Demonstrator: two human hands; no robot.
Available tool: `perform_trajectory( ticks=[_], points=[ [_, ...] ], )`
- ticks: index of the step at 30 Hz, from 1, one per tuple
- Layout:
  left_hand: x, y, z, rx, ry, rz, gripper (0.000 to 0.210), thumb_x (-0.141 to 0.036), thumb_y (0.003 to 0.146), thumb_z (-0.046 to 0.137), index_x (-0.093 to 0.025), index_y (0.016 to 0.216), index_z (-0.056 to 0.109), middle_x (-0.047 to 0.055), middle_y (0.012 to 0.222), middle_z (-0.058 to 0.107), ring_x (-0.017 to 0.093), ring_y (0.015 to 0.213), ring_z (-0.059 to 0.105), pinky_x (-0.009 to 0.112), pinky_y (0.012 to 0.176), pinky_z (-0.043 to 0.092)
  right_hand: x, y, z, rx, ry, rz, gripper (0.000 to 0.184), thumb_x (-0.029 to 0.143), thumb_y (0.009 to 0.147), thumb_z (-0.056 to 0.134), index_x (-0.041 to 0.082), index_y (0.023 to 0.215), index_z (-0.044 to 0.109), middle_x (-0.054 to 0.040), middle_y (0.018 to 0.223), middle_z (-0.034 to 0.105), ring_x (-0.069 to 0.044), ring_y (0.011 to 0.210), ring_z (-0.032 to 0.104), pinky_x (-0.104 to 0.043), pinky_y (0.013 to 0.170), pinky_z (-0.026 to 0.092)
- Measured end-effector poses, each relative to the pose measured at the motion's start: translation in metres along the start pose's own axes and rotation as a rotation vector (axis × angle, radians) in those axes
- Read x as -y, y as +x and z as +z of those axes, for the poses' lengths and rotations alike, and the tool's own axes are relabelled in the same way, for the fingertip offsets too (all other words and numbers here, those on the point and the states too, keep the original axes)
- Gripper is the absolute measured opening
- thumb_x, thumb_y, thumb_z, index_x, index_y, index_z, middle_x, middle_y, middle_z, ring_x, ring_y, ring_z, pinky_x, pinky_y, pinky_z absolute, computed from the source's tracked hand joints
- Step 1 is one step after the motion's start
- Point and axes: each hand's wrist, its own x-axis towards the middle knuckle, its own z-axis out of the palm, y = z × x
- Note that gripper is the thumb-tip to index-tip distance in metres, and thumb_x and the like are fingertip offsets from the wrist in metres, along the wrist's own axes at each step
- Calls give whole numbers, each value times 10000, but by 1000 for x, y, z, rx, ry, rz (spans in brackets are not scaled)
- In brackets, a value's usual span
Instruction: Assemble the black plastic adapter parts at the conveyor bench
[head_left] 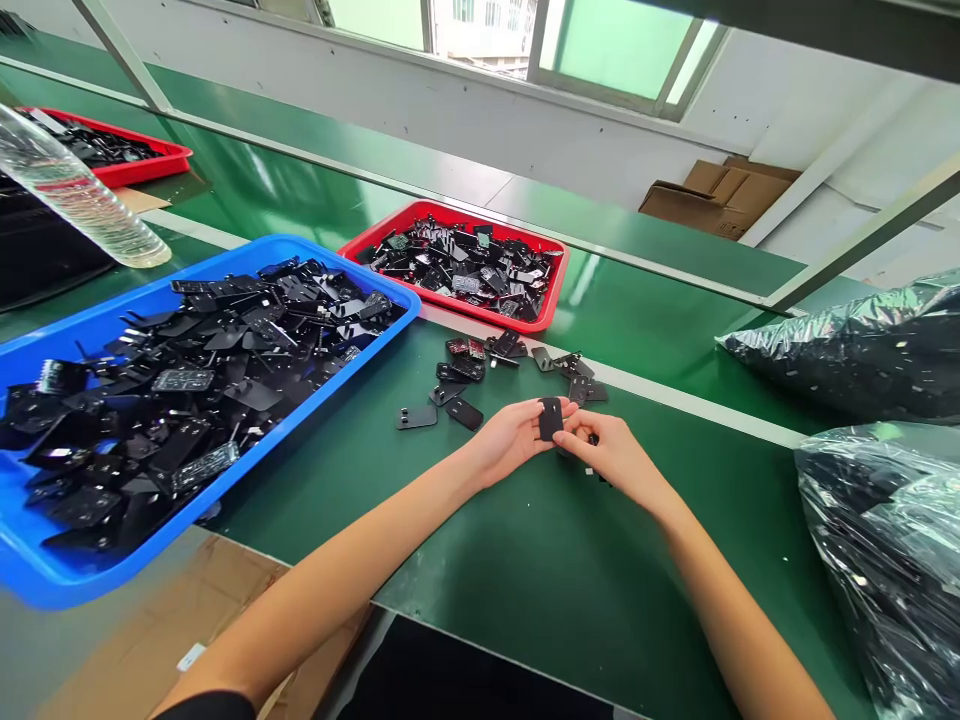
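Head view: both hands (pixel 510 440) (pixel 616 455), fingers nearly closed, pinch a plate (pixel 550 420) above the green table (pixel 480 570); beyond its far edge, a white wall (pixel 262 55).

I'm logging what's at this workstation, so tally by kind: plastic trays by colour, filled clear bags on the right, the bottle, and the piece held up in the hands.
Blue plastic tray: 1
Red plastic trays: 2
Clear plastic bags: 2
Clear plastic bottle: 1
Flat black rectangular piece: 1
Total: 7
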Motion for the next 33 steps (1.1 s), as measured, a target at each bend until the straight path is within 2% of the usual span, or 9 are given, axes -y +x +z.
perform_trajectory(
  ticks=[6, 10, 14, 18, 21, 24, 27, 30, 33],
  points=[
    [-3, -1, 1, 2, -8, 18, 266, -191, 861, 437, -81, 1017, 623, 176, 1170, 606, 256, 1076, 578, 413, 977, 387, 3, -1, -4, 191, 107, 14, 290, 394, 830, 478, 166, 662, 536, 41, 593, 400, -91, 539, 347, -233, 513, 262],
    [-3, -1, 1, 13, 8, 8, 278, -202, 858, 440, -81, 1031, 619, 175, 1147, 619, 255, 1055, 589, 412, 969, 389, 2, -1, -6, 243, 178, 40, 282, 406, 827, 481, 154, 755, 586, 35, 625, 413, -81, 511, 350, -227, 482, 264],
    [-1, 1, -1, 8, 46, -10, 290, -235, 858, 444, -98, 1040, 623, 160, 1129, 632, 244, 1037, 593, 392, 943, 399, 2, -4, -4, 241, 186, 28, 307, 418, 823, 488, 163, 655, 521, 50, 575, 337, -78, 493, 323, -221, 458, 244],
    [5, 6, -8, 13, 25, -31, 309, -307, 869, 415, -117, 981, 632, 142, 1094, 647, 218, 976, 612, 370, 909, 415, 8, -3, -5, 159, 217, 28, 313, 437, 813, 502, 168, 654, 521, 51, 561, 345, -76, 479, 310, -219, 443, 244],
    [11, 8, -13, 11, 61, -48, 328, -351, 867, 408, -123, 951, 628, 143, 1092, 645, 228, 949, 624, 387, 904, 409, 19, 21, -11, 14, 314, 6, 301, 436, 779, 550, 169, 643, 522, 59, 508, 358, -73, 452, 309, -219, 431, 242],
    [14, 8, -16, 7, 127, -43, 344, -365, 861, 417, -119, 990, 620, 152, 1107, 634, 243, 949, 627, 402, 911, 402, 35, 63, -16, -206, 530, -29, 295, 432, 736, 593, 182, 613, 492, 68, 461, 345, -77, 428, 317, -222, 419, 275],
    [13, 8, -16, -5, 124, -19, 340, -374, 855, 424, -123, 992, 608, 146, 1066, 642, 245, 924, 633, 409, 897, 416, 43, 93, -14, -315, 842, 3, 240, 416, 711, 601, 192, 699, 517, 87, 477, 308, -69, 411, 273, -213, 399, 279],
    [12, 10, -16, 14, 96, -21, 346, -391, 850, 423, -121, 979, 595, 132, 1001, 649, 233, 870, 640, 401, 868, 433, 39, 88, 2, -391, 909, -31, 219, 397, 742, 563, 196, 829, 559, 87, 497, 305, -74, 418, 285, -209, 399, 276],
    [16, 14, -14, 19, 105, -22, 294, -393, 827, 456, -126, 837, 580, 87, 819, 640, 187, 728, 631, 370, 793, 463, 29, 58, 25, -369, 714, -83, 258, 412, 821, 473, 183, 802, 590, 68, 496, 331, -87, 437, 326, -226, 428, 297]
  ],
)
